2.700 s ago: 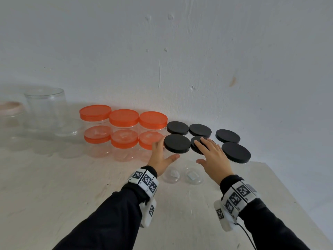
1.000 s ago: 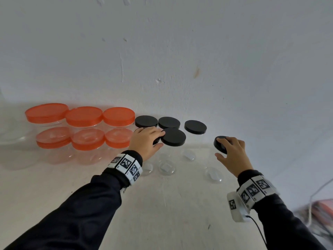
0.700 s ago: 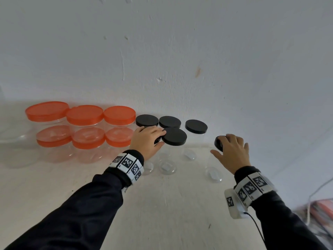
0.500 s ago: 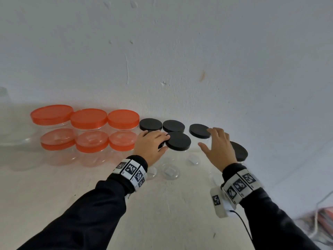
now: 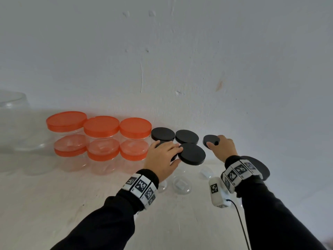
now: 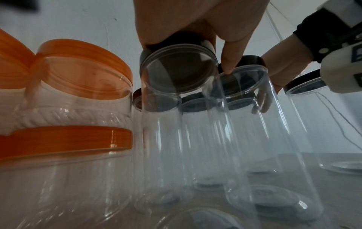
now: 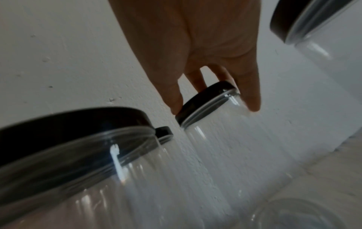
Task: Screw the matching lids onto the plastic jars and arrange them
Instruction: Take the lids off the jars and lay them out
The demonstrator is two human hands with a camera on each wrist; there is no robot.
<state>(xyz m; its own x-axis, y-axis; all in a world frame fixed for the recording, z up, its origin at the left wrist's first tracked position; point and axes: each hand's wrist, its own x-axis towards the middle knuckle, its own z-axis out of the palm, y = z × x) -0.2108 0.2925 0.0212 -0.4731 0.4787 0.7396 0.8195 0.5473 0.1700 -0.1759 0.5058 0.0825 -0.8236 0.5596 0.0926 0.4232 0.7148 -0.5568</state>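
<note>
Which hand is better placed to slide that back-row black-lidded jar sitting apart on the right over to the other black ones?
The right hand. Its fingers already curl over that jar's black lid, while the left hand is busy holding another black-lidded jar at the front-left of the group.

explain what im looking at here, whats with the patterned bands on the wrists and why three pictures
A person wears three cameras: one on the head looking down, one on each wrist looking along the fingers. The patterned bands sit on both wrists. On the pale table against the wall stand clear jars with orange lids, stacked two high, and taller clear jars with black lids. The left hand grips one black lid from above; the right hand grips the lid of a black-lidded jar near the wall.
</note>
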